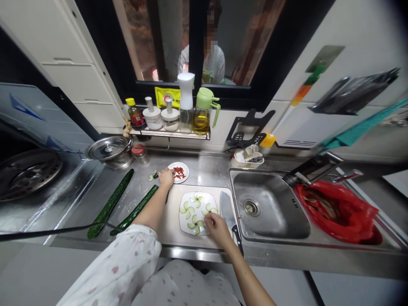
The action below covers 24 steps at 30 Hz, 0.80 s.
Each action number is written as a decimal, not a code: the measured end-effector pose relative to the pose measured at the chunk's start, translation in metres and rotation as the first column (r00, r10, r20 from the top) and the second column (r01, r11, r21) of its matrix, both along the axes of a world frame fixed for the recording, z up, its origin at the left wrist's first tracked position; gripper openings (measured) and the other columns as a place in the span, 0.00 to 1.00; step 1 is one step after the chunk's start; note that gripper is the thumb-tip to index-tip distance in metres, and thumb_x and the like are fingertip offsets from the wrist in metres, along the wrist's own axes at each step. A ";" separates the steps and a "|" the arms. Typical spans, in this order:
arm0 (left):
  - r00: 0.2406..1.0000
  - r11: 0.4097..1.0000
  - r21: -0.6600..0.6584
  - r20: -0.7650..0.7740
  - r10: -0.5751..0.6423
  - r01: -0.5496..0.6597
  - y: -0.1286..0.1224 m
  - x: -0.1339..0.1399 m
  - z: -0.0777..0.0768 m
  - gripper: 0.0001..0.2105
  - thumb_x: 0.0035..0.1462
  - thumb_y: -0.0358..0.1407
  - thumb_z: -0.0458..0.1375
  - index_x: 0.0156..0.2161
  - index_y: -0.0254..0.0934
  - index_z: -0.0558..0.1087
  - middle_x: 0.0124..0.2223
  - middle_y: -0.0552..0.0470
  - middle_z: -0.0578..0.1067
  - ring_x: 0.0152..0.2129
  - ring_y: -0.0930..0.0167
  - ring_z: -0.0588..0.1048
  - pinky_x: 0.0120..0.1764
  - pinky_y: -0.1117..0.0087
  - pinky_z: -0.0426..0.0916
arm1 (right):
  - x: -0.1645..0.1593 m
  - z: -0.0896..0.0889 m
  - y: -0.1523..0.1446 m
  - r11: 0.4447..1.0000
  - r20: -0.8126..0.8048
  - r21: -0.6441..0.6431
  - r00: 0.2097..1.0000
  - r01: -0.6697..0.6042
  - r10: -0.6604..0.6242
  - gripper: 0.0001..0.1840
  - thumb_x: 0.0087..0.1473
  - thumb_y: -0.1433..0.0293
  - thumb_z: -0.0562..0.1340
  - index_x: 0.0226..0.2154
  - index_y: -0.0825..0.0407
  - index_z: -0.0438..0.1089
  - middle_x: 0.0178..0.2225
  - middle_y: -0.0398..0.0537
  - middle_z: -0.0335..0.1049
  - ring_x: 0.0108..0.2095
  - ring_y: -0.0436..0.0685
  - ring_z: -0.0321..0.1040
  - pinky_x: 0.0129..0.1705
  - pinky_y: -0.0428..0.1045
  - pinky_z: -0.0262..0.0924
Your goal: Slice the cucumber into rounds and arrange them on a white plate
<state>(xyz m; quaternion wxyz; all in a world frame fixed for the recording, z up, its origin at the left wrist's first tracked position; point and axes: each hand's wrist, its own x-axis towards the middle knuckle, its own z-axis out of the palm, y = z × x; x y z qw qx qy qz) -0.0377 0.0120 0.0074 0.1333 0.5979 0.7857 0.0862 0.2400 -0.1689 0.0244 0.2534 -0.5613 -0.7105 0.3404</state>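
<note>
From where I stand, the left hand (166,177) is at the near-left rim of a small white dish (177,165) of red bits (179,173), fingers curled, their grip unclear. The right hand (217,227) hovers over the right edge of a plate (210,197) of cucumber slices (200,223) on the cutting board (170,216), fingertips bunched; I can't tell whether they pinch anything.

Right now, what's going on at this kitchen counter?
A person's left hand is at the edge of a small plate of red bits. The right hand is by the lower right of a larger plate bearing cucumber slices in pinwheels, on a cutting board. A knife lies to its right.
</note>
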 end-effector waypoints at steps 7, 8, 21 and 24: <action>0.983 0.990 -0.021 -0.110 -0.144 0.143 0.002 0.001 -0.003 0.16 0.58 0.30 0.48 0.42 0.43 0.77 0.45 0.41 0.71 0.45 0.59 0.67 0.46 0.59 0.53 | -0.002 0.006 0.003 1.000 -0.006 -0.024 1.000 0.002 -0.002 0.10 0.53 0.67 0.54 0.25 0.51 0.67 0.25 0.45 0.66 0.30 0.53 0.62 0.32 0.45 0.54; 0.983 0.989 -0.021 -0.110 -0.147 0.146 0.002 0.001 -0.003 0.16 0.58 0.29 0.48 0.42 0.42 0.77 0.45 0.41 0.71 0.46 0.59 0.67 0.46 0.59 0.53 | -0.002 0.007 0.004 1.000 -0.004 -0.024 1.000 0.005 -0.005 0.10 0.53 0.67 0.54 0.25 0.51 0.67 0.25 0.45 0.66 0.30 0.53 0.62 0.32 0.45 0.53; 0.999 0.997 0.060 0.005 0.042 -0.042 -0.002 0.001 0.000 0.10 0.56 0.34 0.52 0.37 0.39 0.75 0.43 0.42 0.74 0.45 0.59 0.69 0.46 0.59 0.56 | -0.002 0.002 0.004 1.000 -0.005 -0.008 1.000 -0.006 0.005 0.10 0.53 0.67 0.54 0.26 0.51 0.67 0.25 0.44 0.67 0.29 0.52 0.62 0.31 0.45 0.53; 0.897 0.945 0.160 0.392 0.203 -0.284 -0.008 0.007 -0.002 0.05 0.50 0.35 0.58 0.32 0.39 0.75 0.40 0.46 0.76 0.42 0.61 0.71 0.45 0.62 0.59 | -0.004 0.002 0.005 1.000 -0.009 -0.003 1.000 -0.001 0.001 0.10 0.53 0.67 0.54 0.26 0.51 0.68 0.25 0.44 0.66 0.29 0.52 0.63 0.31 0.45 0.53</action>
